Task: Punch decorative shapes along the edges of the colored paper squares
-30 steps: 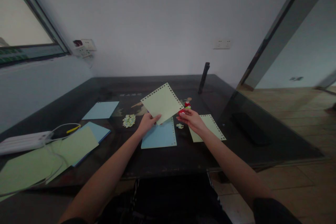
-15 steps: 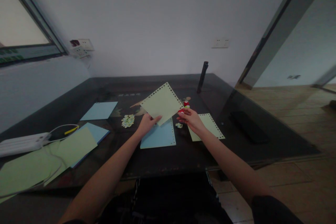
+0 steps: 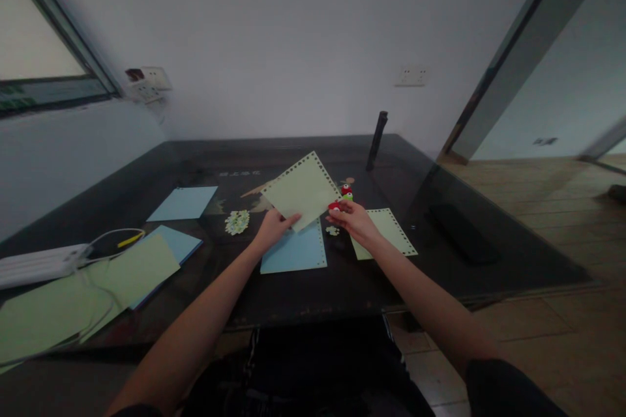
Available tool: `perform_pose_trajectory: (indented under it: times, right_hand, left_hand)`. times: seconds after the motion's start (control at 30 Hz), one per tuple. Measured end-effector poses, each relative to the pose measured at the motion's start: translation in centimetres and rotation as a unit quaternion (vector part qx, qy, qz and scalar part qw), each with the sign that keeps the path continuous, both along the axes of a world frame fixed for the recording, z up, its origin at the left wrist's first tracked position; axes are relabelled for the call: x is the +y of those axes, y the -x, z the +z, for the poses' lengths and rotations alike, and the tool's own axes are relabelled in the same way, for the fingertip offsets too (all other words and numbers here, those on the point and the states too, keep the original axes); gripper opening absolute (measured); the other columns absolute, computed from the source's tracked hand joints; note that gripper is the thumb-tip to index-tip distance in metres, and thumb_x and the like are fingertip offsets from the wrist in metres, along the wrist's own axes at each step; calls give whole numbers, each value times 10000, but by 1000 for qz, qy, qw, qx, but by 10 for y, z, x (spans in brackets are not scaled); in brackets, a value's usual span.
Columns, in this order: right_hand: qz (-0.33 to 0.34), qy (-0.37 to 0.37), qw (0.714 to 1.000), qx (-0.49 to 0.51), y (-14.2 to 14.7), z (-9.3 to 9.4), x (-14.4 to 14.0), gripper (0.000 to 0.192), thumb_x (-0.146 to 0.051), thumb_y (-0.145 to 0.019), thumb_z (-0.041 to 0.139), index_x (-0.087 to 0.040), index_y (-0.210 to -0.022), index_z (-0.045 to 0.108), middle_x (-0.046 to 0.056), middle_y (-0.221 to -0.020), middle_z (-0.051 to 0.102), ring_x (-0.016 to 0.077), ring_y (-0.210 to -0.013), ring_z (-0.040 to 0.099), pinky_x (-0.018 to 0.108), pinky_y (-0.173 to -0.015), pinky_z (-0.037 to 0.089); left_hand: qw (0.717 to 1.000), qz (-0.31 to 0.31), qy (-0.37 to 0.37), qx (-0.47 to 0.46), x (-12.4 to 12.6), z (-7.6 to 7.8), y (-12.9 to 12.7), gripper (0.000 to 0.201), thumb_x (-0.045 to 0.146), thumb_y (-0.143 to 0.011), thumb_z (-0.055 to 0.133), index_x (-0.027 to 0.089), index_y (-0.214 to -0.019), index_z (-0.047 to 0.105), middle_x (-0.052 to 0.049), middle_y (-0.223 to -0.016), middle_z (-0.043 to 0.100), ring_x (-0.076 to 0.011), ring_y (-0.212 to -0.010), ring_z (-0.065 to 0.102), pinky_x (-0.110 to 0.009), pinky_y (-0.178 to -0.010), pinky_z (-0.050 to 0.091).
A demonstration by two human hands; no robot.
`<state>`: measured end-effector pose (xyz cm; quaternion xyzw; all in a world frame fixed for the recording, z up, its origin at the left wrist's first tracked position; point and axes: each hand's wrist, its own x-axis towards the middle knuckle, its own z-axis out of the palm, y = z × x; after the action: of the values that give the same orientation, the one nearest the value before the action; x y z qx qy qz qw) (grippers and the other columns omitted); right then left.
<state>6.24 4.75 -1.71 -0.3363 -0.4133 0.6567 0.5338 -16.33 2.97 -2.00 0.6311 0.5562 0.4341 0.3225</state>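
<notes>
My left hand (image 3: 274, 228) pinches a pale green sheet of paper (image 3: 300, 192) by its lower left edge, thumb on top. Rows of small punched holes line the sheet's two upper edges. In my right hand (image 3: 358, 221) is a small red craft punch (image 3: 334, 206) with a white round spot, held at the sheet's right corner. Whether the paper sits inside its slot I cannot tell. Just beyond stand another red punch (image 3: 346, 189) and a green one (image 3: 347, 197). Below the raised sheet lies a light blue sheet (image 3: 296, 254) with holes along its right edge.
Punched paper bits form a pile (image 3: 237, 222) and a smaller heap (image 3: 333, 230). Another green sheet (image 3: 384, 228) lies right. More paper (image 3: 141, 260), a white power strip (image 3: 44, 265) and cables are left. A black upright stick (image 3: 376, 141) and dark flat object (image 3: 462, 234) are right.
The red punch has shifted slightly left against the sheet's right corner, with my right hand's fingers. The left hand and sheet stay nearly still; the whole view has tilted a little.
</notes>
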Motion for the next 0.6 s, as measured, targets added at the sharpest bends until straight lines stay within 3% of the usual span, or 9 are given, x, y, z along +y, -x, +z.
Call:
perform_pose_trajectory:
  times: [0.33,0.6]
  right_hand:
    - [37,22,999,2,-5,1,3,290,-126,-620,776,-151,-848,597,44,-903,655,154,-792,677,333,-861,566]
    - [16,13,999,-31,-6,-1,4,244,-193,-647,778,-163,-815,604,35,-866,656,130,-682,667,315,-772,585]
  left_hand:
    - [999,-7,-37,24,4,-2,7,277,357,-736,639,117,-862,701,-89,-816,719,-186,-655,628,-253,-568,472]
    - [997,-25,-60,37,4,-3,11,266,348,-740,637,141,-895,698,-83,-863,717,-195,-744,644,-255,-594,485]
